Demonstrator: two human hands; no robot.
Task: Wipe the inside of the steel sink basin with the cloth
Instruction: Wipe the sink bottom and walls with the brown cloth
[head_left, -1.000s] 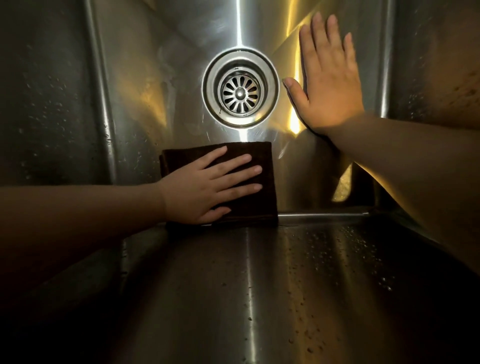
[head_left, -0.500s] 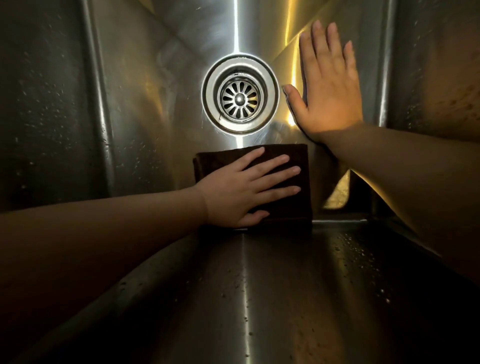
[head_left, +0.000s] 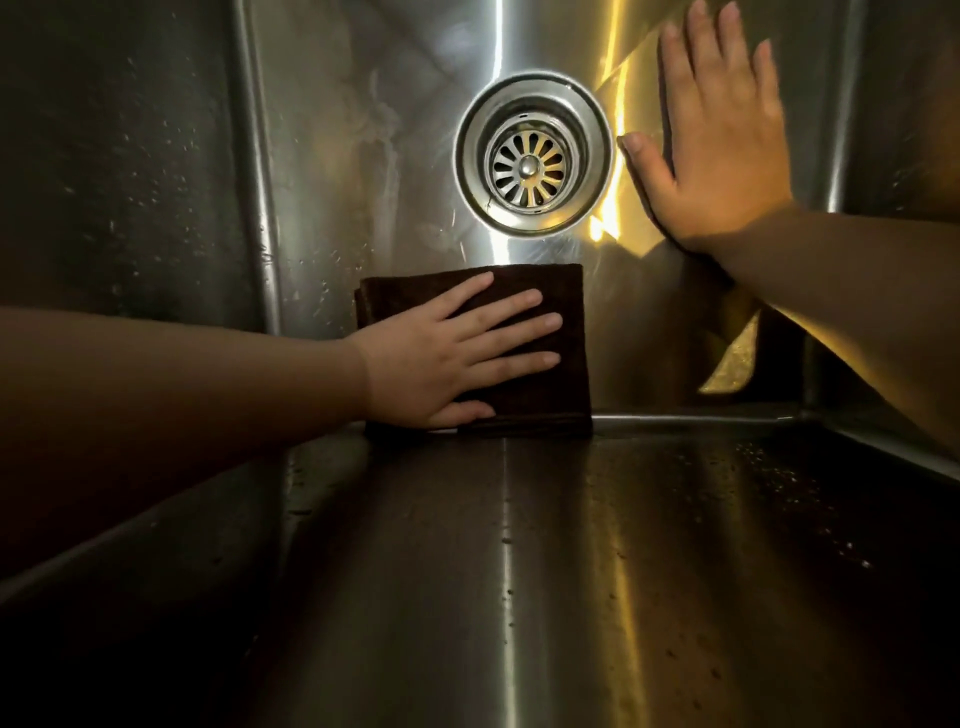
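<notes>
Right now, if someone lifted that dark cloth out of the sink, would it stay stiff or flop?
Probably flop: the cloth is folded in soft layers, so it would likely sag and unfold. Pushed, it should slide easily, since the left hand presses it flat on the smooth steel sink. Droplets nearby suggest it may be damp, so slightly heavier.

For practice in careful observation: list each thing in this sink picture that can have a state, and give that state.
sink basin: walls speckled with droplets.
drain strainer: seated, holes unblocked.
cloth: folded, lying flat below the drain strainer.
left hand: open, fingers spread, pressing on the cloth.
right hand: open, flat on the steel beside the drain strainer, holding nothing.
</notes>
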